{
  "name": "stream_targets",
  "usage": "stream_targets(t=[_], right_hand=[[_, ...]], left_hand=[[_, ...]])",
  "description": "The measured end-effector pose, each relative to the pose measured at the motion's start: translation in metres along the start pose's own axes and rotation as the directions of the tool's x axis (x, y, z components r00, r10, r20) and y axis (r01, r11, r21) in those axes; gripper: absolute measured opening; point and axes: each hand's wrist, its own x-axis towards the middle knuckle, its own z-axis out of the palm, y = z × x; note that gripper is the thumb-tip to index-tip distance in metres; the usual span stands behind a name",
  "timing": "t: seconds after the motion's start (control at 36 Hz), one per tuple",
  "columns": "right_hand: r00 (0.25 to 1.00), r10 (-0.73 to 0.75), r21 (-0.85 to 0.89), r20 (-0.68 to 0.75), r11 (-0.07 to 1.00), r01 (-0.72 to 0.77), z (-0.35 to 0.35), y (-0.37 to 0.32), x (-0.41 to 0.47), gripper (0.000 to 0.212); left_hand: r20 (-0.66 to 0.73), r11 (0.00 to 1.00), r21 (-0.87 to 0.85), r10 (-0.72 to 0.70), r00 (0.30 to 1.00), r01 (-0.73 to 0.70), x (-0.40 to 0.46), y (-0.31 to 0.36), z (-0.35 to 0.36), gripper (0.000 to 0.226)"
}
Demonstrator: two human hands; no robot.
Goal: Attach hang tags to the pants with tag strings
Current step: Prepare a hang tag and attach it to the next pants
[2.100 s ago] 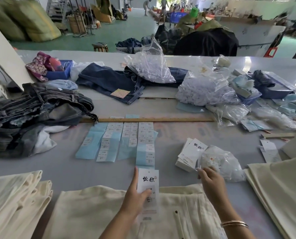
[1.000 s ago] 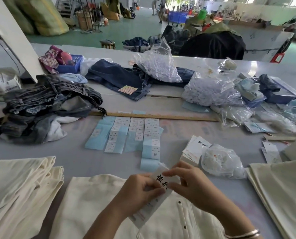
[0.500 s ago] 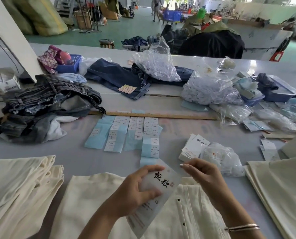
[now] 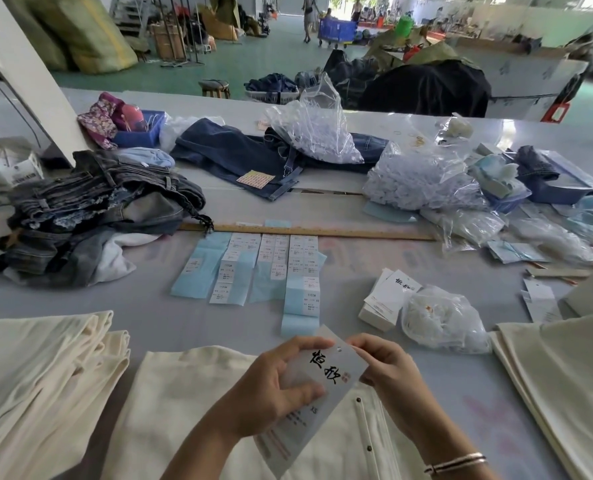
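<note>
Gripping a hang tag (image 4: 326,370) low in the frame over cream pants (image 4: 191,403), her left hand (image 4: 271,389) holds it, right hand (image 4: 378,365) pinches near its hole; nothing looks attached yet.

Both hands, left hand (image 4: 271,386) and right hand (image 4: 385,372), hold a hang tag (image 4: 322,379) above cream pants (image 4: 184,410).

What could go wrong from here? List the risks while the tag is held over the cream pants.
1. The left hand grips the hang tag across its middle, so the card may crease.
2. The right hand pinches the corner near the small hole; no string is visible, so threading may be fumbled.
3. The tag hangs above the cream pants unattached; a slip could drop it among the sticker sheets.
</note>
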Motion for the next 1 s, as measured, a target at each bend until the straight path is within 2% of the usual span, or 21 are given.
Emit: stream_targets(t=[0.17, 0.25, 0.33, 0.42, 0.5, 0.72, 0.81, 0.92, 1.0], right_hand=[[0.998, 0.052, 0.093, -0.030, 0.994, -0.049, 0.001, 0.007, -0.004, 0.022], [0.997, 0.072, 0.095, -0.030, 0.993, -0.069, 0.004, 0.008, -0.007, 0.016], [0.996, 0.082, 0.036, -0.034, 0.996, -0.081, 0.003, 0.015, -0.007, 0.029], [0.995, 0.086, -0.038, -0.059, 0.995, -0.089, 0.003, 0.021, -0.009, 0.035], [0.991, 0.111, -0.083, -0.071, 0.990, -0.117, 0.003, 0.029, -0.013, 0.035], [0.974, 0.213, -0.112, -0.076, 0.969, -0.221, -0.008, 0.050, -0.030, 0.025], [0.952, 0.219, -0.033, -0.213, 0.972, -0.231, -0.016, 0.057, -0.036, 0.023], [0.877, 0.182, 0.212, -0.445, 0.973, -0.094, -0.040, 0.059, -0.042, 0.029], [0.881, 0.075, 0.129, -0.468, 0.992, -0.016, -0.054, 0.055, -0.050, 0.033]], left_hand=[[-0.003, 0.998, 0.070, -0.004, 1.000, 0.005, 0.000, -0.013, -0.001, 0.044], [-0.018, 0.986, 0.159, 0.057, 0.998, -0.054, 0.001, -0.017, 0.001, 0.041], [-0.136, 0.929, 0.334, 0.213, 0.967, -0.158, 0.005, -0.019, 0.009, 0.024], [-0.293, 0.839, 0.529, 0.322, 0.900, -0.128, 0.007, -0.024, 0.022, 0.027], [-0.366, 0.788, 0.605, 0.398, 0.841, -0.110, 0.010, -0.029, 0.034, 0.011], [-0.305, 0.754, 0.642, 0.419, 0.855, -0.140, 0.010, -0.044, 0.047, 0.013], [-0.298, 0.759, 0.639, 0.395, 0.869, -0.125, 0.009, -0.047, 0.051, 0.017], [-0.283, 0.786, 0.610, 0.331, 0.900, -0.097, 0.013, -0.046, 0.058, 0.010], [-0.201, 0.786, 0.609, 0.287, 0.937, -0.110, 0.021, -0.041, 0.070, 0.008]])
